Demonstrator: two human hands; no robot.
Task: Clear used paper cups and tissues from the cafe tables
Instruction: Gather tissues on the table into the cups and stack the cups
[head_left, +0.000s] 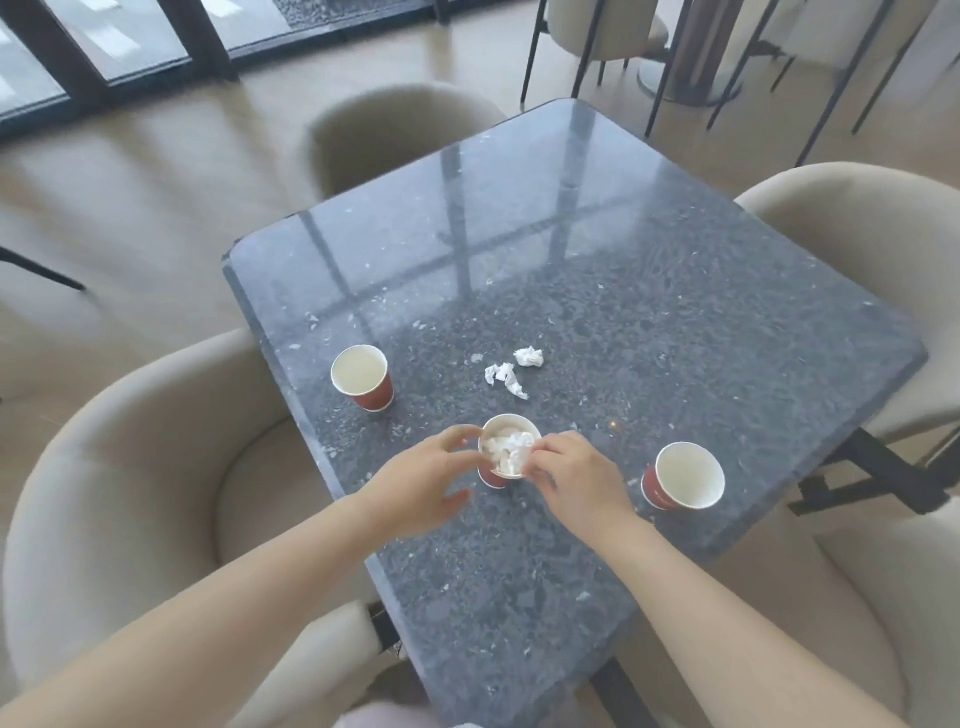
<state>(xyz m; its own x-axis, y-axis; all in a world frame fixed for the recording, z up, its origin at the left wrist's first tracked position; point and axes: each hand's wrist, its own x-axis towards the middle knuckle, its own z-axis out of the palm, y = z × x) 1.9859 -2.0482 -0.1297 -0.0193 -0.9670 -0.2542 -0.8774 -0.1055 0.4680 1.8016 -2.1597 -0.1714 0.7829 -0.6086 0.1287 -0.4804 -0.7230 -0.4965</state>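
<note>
Three red paper cups with white insides stand on the dark speckled table (597, 249). The middle cup (491, 475) holds crumpled white tissue (506, 447). My left hand (423, 480) curls around its left side. My right hand (576, 478) is at its right rim, fingertips pinched on the tissue inside. An empty cup (361, 376) stands at the left, another empty cup (683, 475) at the right. Two crumpled tissues lie loose beyond the middle cup: a long one (504, 379) and a small ball (529, 356).
Beige tub chairs surround the table: at the near left (130, 467), far left (384, 130), right (872, 234) and near right (831, 597). Another table base and chair legs (691, 62) stand behind. Dark window frames run along the top left.
</note>
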